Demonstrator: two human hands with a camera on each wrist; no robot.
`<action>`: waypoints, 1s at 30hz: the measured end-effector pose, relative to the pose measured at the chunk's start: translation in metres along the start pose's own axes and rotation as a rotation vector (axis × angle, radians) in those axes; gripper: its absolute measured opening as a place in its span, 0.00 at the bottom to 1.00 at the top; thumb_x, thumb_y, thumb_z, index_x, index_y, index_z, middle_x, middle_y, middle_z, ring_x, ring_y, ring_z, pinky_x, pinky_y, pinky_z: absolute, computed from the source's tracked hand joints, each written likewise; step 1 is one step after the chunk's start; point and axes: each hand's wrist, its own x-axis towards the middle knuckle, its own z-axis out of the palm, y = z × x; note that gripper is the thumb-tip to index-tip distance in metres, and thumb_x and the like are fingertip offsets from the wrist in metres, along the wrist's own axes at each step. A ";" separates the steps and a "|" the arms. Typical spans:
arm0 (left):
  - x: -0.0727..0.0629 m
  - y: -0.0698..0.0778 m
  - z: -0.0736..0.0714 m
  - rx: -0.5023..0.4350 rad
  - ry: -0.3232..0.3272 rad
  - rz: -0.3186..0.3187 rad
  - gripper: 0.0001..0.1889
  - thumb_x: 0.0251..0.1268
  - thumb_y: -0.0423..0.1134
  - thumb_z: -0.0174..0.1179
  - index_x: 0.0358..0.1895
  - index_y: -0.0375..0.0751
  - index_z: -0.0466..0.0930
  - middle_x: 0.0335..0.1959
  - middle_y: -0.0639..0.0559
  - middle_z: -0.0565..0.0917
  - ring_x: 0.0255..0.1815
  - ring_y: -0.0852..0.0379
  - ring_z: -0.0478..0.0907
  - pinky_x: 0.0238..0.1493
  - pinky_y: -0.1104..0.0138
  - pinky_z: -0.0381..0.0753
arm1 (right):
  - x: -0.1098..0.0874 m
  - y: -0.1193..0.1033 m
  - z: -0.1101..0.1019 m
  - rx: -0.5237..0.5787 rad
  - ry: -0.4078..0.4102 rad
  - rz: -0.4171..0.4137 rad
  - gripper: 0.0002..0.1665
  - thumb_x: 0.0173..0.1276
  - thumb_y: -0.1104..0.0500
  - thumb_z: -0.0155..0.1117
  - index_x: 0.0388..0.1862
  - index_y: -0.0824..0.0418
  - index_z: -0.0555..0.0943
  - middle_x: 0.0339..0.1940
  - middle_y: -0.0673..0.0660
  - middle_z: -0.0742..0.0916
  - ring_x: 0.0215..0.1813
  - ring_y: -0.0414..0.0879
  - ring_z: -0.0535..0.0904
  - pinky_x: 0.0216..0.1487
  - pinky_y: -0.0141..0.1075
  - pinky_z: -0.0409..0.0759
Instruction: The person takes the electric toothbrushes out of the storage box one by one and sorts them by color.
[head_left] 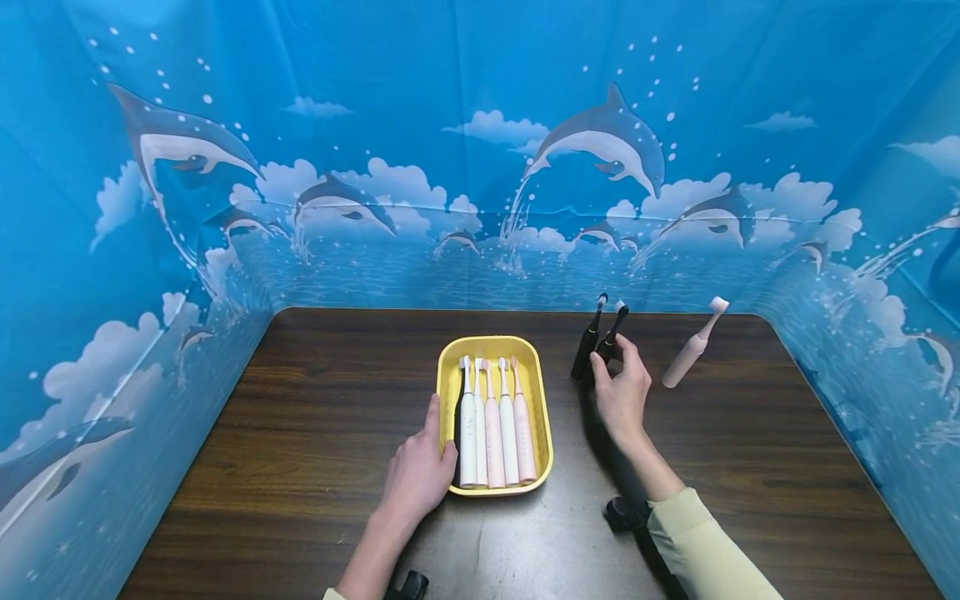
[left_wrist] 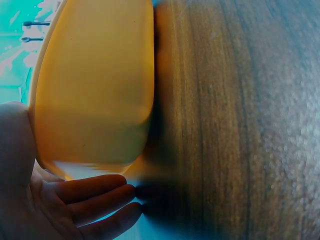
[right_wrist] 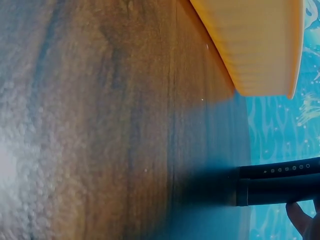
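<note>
In the head view, a yellow tray (head_left: 501,492) holds several electric toothbrushes (head_left: 492,442) in white, pink and black, lying side by side. My left hand (head_left: 420,475) touches the tray's left side with fingers extended and the thumb at its near-left corner. The left wrist view shows straight fingers (left_wrist: 102,204) beside the tray wall (left_wrist: 95,80). Right of the tray, my right hand (head_left: 624,392) pinches an upright black electric toothbrush (head_left: 611,340) between thumb and fingers. A second black electric toothbrush (head_left: 586,350) stands close to its left.
A pale pink electric toothbrush (head_left: 684,362) stands upright to the right of my right hand. The dark wooden table (head_left: 330,400) meets a blue dolphin-print curtain (head_left: 420,167) at the back and sides. A black strap device (head_left: 627,515) sits at my right wrist.
</note>
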 end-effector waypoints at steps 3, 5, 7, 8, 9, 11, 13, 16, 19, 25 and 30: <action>0.000 0.000 0.000 -0.001 -0.005 -0.004 0.39 0.70 0.37 0.59 0.80 0.34 0.55 0.44 0.30 0.86 0.35 0.41 0.85 0.31 0.47 0.78 | 0.000 0.000 0.000 -0.008 -0.015 -0.004 0.25 0.66 0.69 0.71 0.61 0.70 0.78 0.50 0.67 0.87 0.49 0.59 0.85 0.39 0.36 0.75; 0.000 0.001 0.000 0.001 -0.005 -0.005 0.38 0.70 0.38 0.59 0.80 0.34 0.56 0.43 0.31 0.86 0.35 0.41 0.85 0.32 0.48 0.78 | 0.000 0.000 0.000 -0.008 -0.026 -0.002 0.25 0.66 0.69 0.72 0.62 0.70 0.78 0.51 0.67 0.86 0.50 0.59 0.85 0.39 0.37 0.75; 0.000 0.001 0.000 0.000 -0.004 -0.005 0.38 0.70 0.38 0.59 0.80 0.34 0.56 0.43 0.31 0.86 0.35 0.41 0.85 0.32 0.48 0.78 | 0.000 -0.001 0.000 -0.011 -0.036 0.003 0.26 0.66 0.68 0.71 0.62 0.71 0.77 0.52 0.68 0.86 0.50 0.59 0.85 0.39 0.36 0.76; -0.001 0.001 0.001 0.001 -0.004 -0.004 0.38 0.70 0.38 0.59 0.80 0.34 0.56 0.43 0.31 0.86 0.35 0.41 0.85 0.32 0.47 0.79 | 0.000 -0.001 -0.001 -0.012 -0.042 0.009 0.25 0.67 0.68 0.71 0.62 0.70 0.77 0.52 0.68 0.86 0.51 0.59 0.85 0.39 0.35 0.76; -0.001 0.001 0.001 0.001 -0.004 -0.005 0.38 0.70 0.38 0.59 0.80 0.34 0.56 0.43 0.31 0.86 0.36 0.41 0.85 0.32 0.47 0.79 | 0.000 -0.001 -0.001 -0.015 -0.047 0.015 0.25 0.67 0.68 0.71 0.62 0.70 0.77 0.52 0.67 0.86 0.51 0.58 0.85 0.40 0.35 0.76; -0.001 0.000 0.001 0.001 -0.006 -0.005 0.38 0.70 0.38 0.59 0.80 0.34 0.56 0.44 0.31 0.86 0.36 0.41 0.85 0.32 0.47 0.79 | 0.000 -0.001 -0.001 -0.018 -0.057 0.028 0.25 0.68 0.67 0.70 0.62 0.70 0.77 0.52 0.67 0.86 0.50 0.58 0.85 0.41 0.36 0.80; -0.001 0.000 0.001 0.002 -0.008 -0.006 0.38 0.70 0.38 0.59 0.80 0.34 0.56 0.44 0.31 0.86 0.35 0.41 0.85 0.32 0.48 0.79 | 0.000 -0.002 -0.001 -0.017 -0.067 0.040 0.25 0.68 0.67 0.70 0.63 0.70 0.77 0.53 0.67 0.85 0.50 0.58 0.86 0.42 0.40 0.83; 0.000 0.000 0.002 0.004 -0.012 -0.006 0.39 0.70 0.38 0.59 0.81 0.34 0.55 0.43 0.32 0.86 0.34 0.42 0.85 0.31 0.48 0.78 | -0.001 -0.002 -0.001 0.003 -0.071 0.054 0.26 0.68 0.68 0.70 0.64 0.70 0.76 0.54 0.68 0.84 0.49 0.59 0.86 0.44 0.48 0.84; 0.001 0.000 0.001 0.006 -0.016 -0.005 0.39 0.70 0.38 0.59 0.81 0.34 0.55 0.43 0.32 0.86 0.33 0.44 0.84 0.30 0.49 0.78 | -0.001 -0.004 -0.001 0.033 -0.048 0.056 0.29 0.66 0.69 0.71 0.65 0.71 0.74 0.56 0.69 0.82 0.53 0.60 0.84 0.50 0.50 0.83; 0.001 0.000 0.001 0.010 -0.014 0.000 0.39 0.70 0.38 0.59 0.81 0.34 0.55 0.42 0.31 0.86 0.32 0.44 0.84 0.30 0.49 0.78 | -0.001 -0.017 -0.001 0.087 0.113 -0.012 0.32 0.64 0.67 0.73 0.65 0.70 0.72 0.59 0.66 0.76 0.58 0.57 0.76 0.57 0.47 0.74; 0.000 -0.001 0.001 0.009 -0.005 0.003 0.39 0.70 0.39 0.59 0.81 0.34 0.55 0.44 0.31 0.86 0.36 0.40 0.85 0.32 0.47 0.79 | -0.001 -0.042 0.001 0.153 0.201 -0.166 0.30 0.61 0.72 0.72 0.61 0.75 0.72 0.57 0.72 0.75 0.56 0.62 0.74 0.56 0.45 0.69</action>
